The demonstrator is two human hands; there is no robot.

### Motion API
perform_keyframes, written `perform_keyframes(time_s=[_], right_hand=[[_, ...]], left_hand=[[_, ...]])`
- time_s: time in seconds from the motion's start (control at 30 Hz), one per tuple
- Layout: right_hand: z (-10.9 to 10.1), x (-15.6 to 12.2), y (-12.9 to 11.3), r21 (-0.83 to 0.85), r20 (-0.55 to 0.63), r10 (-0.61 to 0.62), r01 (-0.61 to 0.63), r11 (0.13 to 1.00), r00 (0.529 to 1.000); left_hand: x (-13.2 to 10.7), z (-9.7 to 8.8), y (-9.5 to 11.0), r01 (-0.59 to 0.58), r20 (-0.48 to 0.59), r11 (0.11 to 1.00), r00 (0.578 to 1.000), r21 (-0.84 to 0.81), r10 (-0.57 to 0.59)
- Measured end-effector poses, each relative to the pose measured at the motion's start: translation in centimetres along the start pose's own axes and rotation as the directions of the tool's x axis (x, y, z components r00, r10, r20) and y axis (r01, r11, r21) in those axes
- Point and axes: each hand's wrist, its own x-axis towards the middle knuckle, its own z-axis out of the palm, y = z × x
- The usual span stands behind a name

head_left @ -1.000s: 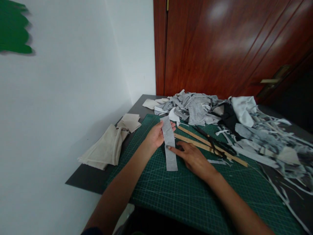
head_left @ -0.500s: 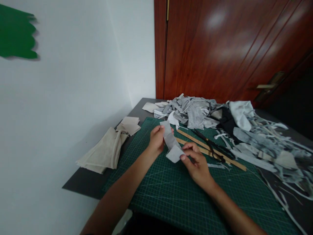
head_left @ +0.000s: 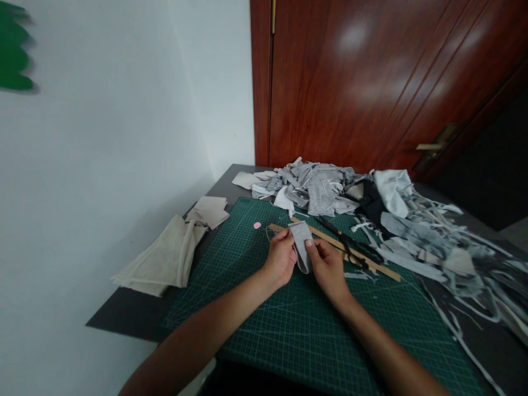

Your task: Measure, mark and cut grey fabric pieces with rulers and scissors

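Observation:
A strip of grey fabric (head_left: 302,242), folded over into a loop, is held between both hands above the mat. My left hand (head_left: 282,257) pinches its left edge near the top. On its right side, my right hand (head_left: 329,268) grips it with the thumb lying on the front face. Beneath is a green cutting mat (head_left: 256,313) with a printed grid. Just beyond the hands lie wooden rulers (head_left: 371,260) and black-handled scissors (head_left: 346,242). A small pink disc (head_left: 257,225) rests on the mat left of the fabric.
Grey and white fabric scraps (head_left: 322,187) are heaped at the back, spreading into strips (head_left: 457,264) on the right. Folded beige cloth (head_left: 165,258) and smaller beige pieces (head_left: 209,212) lie at the left edge. A white wall (head_left: 124,137) and wooden door (head_left: 350,82) border the table.
The fabric strip was stretched out at a slant between my hands; now it is doubled over. My hands have come closer together. The pink disc has come into sight, and the view has shifted slightly right.

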Motion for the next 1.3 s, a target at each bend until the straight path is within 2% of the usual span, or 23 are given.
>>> perform_keyframes(time_s=[0.23,0.5,0.7,0.77,0.9,1.0,1.1,1.2,1.3], right_hand=[[0.3,-0.3,0.2,0.037,-0.014,0.054,-0.054,0.998,0.998],[0.4,-0.4,0.0,0.129,0.002,0.126,-0.125,0.984,0.992],[0.9,-0.7,0.1,0.230,0.089,0.187,-0.203,0.952,0.978],[0.8,-0.8,-0.1,0.188,0.095,0.139,-0.155,0.970,0.986],[0.5,-0.8,-0.2,-0.045,0.124,-0.031,0.037,0.998,0.992],[0.4,-0.6,0.3,-0.110,0.166,-0.072,0.091,0.990,0.983],[0.6,-0.6,0.8,-0.054,0.218,0.024,-0.012,0.998,0.976],[0.8,-0.6,0.7,-0.012,0.216,0.130,-0.130,0.991,0.968],[0.9,-0.8,0.3,0.009,0.186,0.146,-0.150,0.989,0.972]], left_hand=[[-0.3,0.1,0.3,-0.018,0.030,0.997,0.999,-0.077,0.020],[-0.9,0.8,0.4,-0.021,0.047,0.999,0.999,0.049,0.019],[-0.9,0.6,0.3,0.025,-0.014,0.998,1.000,0.055,-0.025],[-0.8,0.5,0.3,-0.009,-0.028,0.999,1.000,0.048,0.010],[-0.5,0.3,0.5,-0.077,-0.049,0.996,0.996,0.047,0.079],[-0.3,0.4,0.9,-0.091,-0.040,0.996,0.995,-0.022,0.091],[-0.4,0.5,1.1,-0.092,-0.033,0.992,0.995,-0.088,0.090],[-0.4,0.6,1.1,-0.093,-0.020,0.990,0.996,-0.105,0.091],[-0.4,0.5,1.1,-0.059,0.004,0.993,0.998,-0.105,0.060]])
